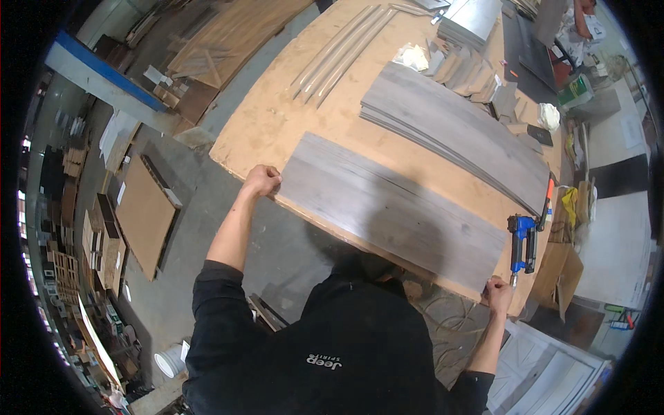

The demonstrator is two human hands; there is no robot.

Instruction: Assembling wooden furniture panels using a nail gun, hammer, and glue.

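Observation:
A long grey wood-grain plank (387, 207) lies flat along the near edge of the wooden worktable (266, 111). My left hand (263, 181) is closed on the plank's left end, thumb and fingers pinched at its corner. At the other end, my right hand (498, 294) has its fingers curled at the plank's near right corner. Close beside that hand, a blue and black nail gun (519, 243) rests on the tabletop. Behind the plank lies a stack of similar grey planks (449, 128).
Several thin metal-looking strips (339, 55) lie at the far left of the table. Small offcuts (467, 69) and crumpled white wads (411, 57) sit farther back. Brown boards (145, 214) lean on the floor at left, near a white bucket (169, 361). Another person (582, 24) is at far right.

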